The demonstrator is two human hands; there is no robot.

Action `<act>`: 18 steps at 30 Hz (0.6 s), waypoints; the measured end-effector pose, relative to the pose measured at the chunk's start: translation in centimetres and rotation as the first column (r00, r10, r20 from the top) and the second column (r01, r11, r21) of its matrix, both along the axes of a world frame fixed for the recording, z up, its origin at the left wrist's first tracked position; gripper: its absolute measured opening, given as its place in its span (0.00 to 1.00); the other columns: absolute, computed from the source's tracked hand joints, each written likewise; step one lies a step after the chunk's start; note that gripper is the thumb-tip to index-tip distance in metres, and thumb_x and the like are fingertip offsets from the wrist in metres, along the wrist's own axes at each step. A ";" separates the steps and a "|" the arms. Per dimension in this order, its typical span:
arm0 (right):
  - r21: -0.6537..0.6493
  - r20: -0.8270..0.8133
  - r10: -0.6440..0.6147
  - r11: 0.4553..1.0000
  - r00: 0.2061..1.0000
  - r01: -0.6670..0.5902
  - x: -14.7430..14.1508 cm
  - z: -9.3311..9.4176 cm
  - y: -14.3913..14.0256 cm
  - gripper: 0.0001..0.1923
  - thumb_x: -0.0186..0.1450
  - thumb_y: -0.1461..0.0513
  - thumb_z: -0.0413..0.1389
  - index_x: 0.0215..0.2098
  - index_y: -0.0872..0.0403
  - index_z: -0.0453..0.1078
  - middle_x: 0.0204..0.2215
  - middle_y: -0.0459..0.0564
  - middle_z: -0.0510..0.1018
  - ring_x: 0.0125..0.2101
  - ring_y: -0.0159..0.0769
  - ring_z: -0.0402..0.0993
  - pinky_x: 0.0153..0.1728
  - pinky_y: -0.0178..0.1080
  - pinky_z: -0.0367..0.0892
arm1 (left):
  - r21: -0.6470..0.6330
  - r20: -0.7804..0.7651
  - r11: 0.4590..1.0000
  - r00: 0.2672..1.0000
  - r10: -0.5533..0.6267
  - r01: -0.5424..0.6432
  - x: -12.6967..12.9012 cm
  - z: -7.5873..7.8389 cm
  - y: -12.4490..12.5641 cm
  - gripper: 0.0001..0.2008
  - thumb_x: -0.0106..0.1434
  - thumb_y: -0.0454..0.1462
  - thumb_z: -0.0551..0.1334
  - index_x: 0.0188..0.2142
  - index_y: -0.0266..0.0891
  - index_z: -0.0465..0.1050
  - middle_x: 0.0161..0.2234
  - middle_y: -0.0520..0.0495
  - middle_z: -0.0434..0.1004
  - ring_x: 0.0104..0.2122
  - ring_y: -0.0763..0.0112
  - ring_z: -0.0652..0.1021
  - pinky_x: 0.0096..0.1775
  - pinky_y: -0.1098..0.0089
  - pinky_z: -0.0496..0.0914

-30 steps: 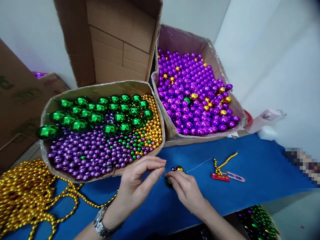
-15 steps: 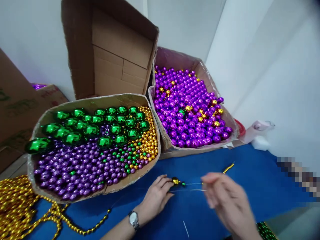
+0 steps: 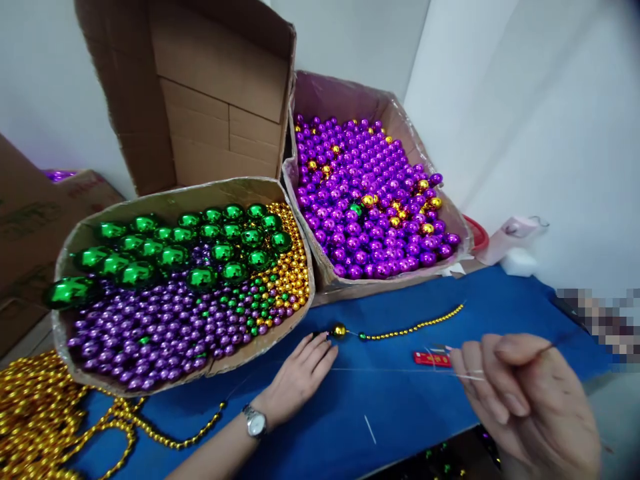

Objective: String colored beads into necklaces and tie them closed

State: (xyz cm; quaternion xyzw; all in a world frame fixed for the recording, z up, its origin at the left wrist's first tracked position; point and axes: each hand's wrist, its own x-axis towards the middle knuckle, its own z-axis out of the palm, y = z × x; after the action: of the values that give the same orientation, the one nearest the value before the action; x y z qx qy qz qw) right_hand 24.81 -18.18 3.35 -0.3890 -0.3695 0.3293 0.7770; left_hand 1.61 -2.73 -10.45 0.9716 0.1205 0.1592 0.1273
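A blue cloth tabletop (image 3: 400, 413) carries two cardboard boxes: at ten o'clock one of glossy green, purple and gold balls (image 3: 180, 287), at twelve o'clock one of purple balls (image 3: 370, 200). The right hand (image 3: 530, 400), at four o'clock, has its grip pinched on a thin clear thread (image 3: 390, 371). The left hand (image 3: 300, 377) lies flat, fingertips by a gold ball (image 3: 339, 330) heading a gold bead strand (image 3: 415, 327).
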 end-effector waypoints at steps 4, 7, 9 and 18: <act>-0.034 -0.020 0.067 0.997 0.998 -0.068 -0.1 -1.5 -0.3 0.08 0.68 0.58 0.51 0.37 0.49 0.71 0.12 0.40 0.58 0.14 0.26 0.57 0.18 0.33 0.55 | -0.099 0.106 0.994 0.993 0.050 -0.039 -0.9 0.2 -0.4 0.28 0.62 0.26 0.51 0.61 0.41 0.55 0.56 0.38 0.65 0.60 0.54 0.61 0.58 0.47 0.56; -0.047 -0.012 0.104 0.993 0.995 -0.104 -0.2 -2.8 -0.1 0.09 0.69 0.58 0.50 0.39 0.50 0.71 0.13 0.41 0.60 0.15 0.27 0.60 0.17 0.32 0.56 | -0.226 0.211 0.967 0.963 0.166 -0.118 0.0 2.9 -1.0 0.26 0.62 0.28 0.55 0.59 0.41 0.56 0.56 0.38 0.64 0.58 0.57 0.64 0.57 0.54 0.61; -0.072 -0.012 0.123 0.990 0.992 -0.123 -0.3 -3.3 0.2 0.10 0.69 0.58 0.50 0.38 0.51 0.72 0.14 0.41 0.60 0.15 0.27 0.60 0.16 0.32 0.56 | -0.268 0.300 0.952 0.927 0.226 -0.145 1.8 5.8 -0.7 0.23 0.62 0.29 0.55 0.57 0.42 0.59 0.53 0.39 0.67 0.54 0.60 0.68 0.54 0.59 0.65; -0.150 0.083 0.090 0.986 0.992 -0.077 -1.5 -3.3 1.4 0.11 0.69 0.58 0.50 0.38 0.55 0.72 0.14 0.41 0.62 0.16 0.25 0.60 0.17 0.29 0.57 | -0.090 0.146 0.954 0.944 0.297 -0.286 15.1 13.5 5.1 0.15 0.63 0.43 0.56 0.45 0.36 0.70 0.39 0.36 0.73 0.45 0.51 0.71 0.47 0.53 0.64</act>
State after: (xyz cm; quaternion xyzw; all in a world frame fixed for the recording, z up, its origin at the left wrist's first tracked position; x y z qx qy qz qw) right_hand 23.33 -16.76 0.06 -0.4437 -0.3948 0.3699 0.7144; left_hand 16.73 2.42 3.09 0.9224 0.2577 0.2486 0.1445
